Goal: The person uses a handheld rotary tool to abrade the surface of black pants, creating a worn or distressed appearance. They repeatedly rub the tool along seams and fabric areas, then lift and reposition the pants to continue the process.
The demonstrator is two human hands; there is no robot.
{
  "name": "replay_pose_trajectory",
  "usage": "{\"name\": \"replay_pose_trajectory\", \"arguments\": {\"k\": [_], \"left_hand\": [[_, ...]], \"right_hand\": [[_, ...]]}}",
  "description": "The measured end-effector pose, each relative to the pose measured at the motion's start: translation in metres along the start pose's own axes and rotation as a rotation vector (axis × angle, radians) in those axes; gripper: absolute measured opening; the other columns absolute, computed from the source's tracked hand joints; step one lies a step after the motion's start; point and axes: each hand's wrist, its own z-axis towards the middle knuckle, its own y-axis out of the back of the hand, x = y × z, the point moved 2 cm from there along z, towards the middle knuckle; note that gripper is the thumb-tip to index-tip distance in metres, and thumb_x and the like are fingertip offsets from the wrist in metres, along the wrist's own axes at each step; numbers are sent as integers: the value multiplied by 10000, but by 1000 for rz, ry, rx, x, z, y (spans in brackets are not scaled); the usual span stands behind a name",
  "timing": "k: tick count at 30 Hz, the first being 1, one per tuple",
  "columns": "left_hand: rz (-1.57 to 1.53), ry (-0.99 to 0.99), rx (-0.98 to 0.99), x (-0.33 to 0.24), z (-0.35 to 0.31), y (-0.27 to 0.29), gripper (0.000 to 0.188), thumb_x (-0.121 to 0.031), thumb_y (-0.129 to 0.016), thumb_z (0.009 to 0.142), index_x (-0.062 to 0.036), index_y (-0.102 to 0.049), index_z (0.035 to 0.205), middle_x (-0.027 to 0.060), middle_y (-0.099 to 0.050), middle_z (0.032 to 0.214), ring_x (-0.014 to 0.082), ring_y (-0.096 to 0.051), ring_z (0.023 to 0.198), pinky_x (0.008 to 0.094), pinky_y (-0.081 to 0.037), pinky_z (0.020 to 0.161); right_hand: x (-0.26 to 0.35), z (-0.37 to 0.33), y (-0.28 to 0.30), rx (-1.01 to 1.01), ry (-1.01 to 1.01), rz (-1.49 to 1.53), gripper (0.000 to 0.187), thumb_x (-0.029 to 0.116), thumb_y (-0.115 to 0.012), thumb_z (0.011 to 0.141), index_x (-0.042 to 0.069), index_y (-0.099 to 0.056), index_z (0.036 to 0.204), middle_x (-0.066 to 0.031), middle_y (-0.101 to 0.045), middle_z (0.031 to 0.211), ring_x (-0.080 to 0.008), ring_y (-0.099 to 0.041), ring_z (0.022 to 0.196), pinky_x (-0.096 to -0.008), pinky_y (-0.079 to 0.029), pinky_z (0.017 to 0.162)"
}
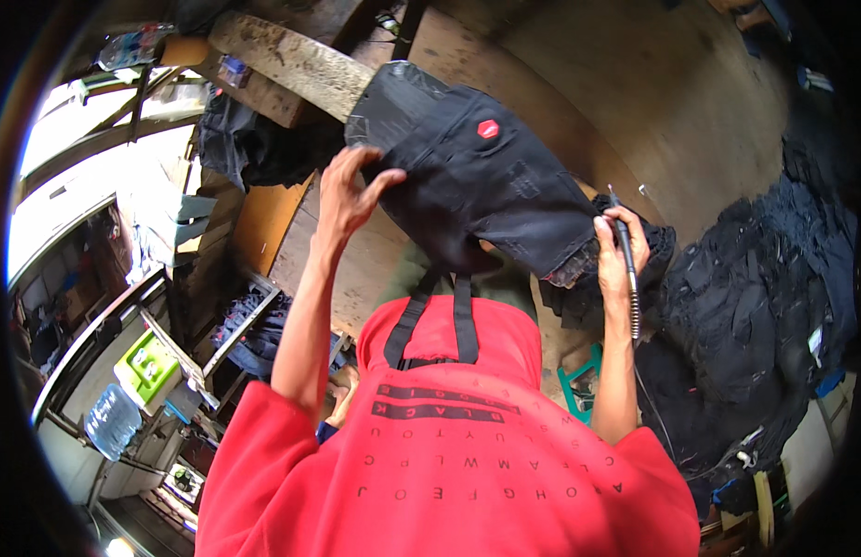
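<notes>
Black denim shorts (514, 176) with a red hexagonal patch are pulled over the dark end of a board (291, 65) in front of me. My left hand (342, 195) is at the left edge of the shorts, its thumb spread from its fingers and touching the cloth. At the frayed leg hem, my right hand (626, 255) grips a slim pen-shaped rotary tool (624, 237) with a spring sleeve at its lower end. Its tip points up, away from me, and looks clear of the cloth. A thin cable (655, 408) runs down beside my right forearm.
A big pile of dark garments (746, 316) lies at the right. More dark cloth (235, 139) hangs left of the board. Further left are a green container (147, 367) and a clear plastic jug (113, 422). Part of a green stool (579, 385) shows beside my right forearm.
</notes>
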Motion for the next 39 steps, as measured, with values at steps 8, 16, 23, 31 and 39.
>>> {"name": "replay_pose_trajectory", "arguments": {"k": [8,16,23,31,39], "left_hand": [[-34,-283,5,-89,-39,-81,298,-327,-888,906,-79,-754,1002,83,-761,962,298,-716,928,411,-504,857],[-142,-101,-92,-152,-45,-127,313,-322,-790,994,-54,-695,1125,139,-736,1045,368,-719,969,444,-534,855],[-89,-89,-343,-5,31,-21,335,-370,-786,979,-64,-741,1108,139,-764,1057,383,-738,983,466,-566,820],[-59,-9,-334,72,146,39,376,-362,-889,872,-105,-822,1138,127,-801,1106,325,-766,1034,445,-583,872],[-73,-30,-251,27,17,9,559,-295,-892,835,-29,-656,1266,193,-630,1219,405,-587,1196,477,-506,1024]], "right_hand": [[-42,-4,116,-224,29,-362,185,69,-811,942,64,-752,1118,-69,-753,991,-182,-699,898,-335,-568,860],[43,76,110,-482,437,-504,226,70,-783,955,39,-745,1176,-178,-767,1137,-376,-733,1076,-467,-564,961],[90,-18,-107,215,747,-169,310,15,-833,874,31,-740,1168,-221,-741,1260,-458,-665,1299,-521,-522,1127],[102,-44,-260,209,661,-140,358,82,-815,950,45,-704,1289,-196,-747,1321,-431,-649,1355,-569,-406,1263],[101,-43,-261,-48,594,-275,394,172,-848,964,6,-699,1288,-165,-763,1298,-396,-699,1235,-491,-508,1131]]}}
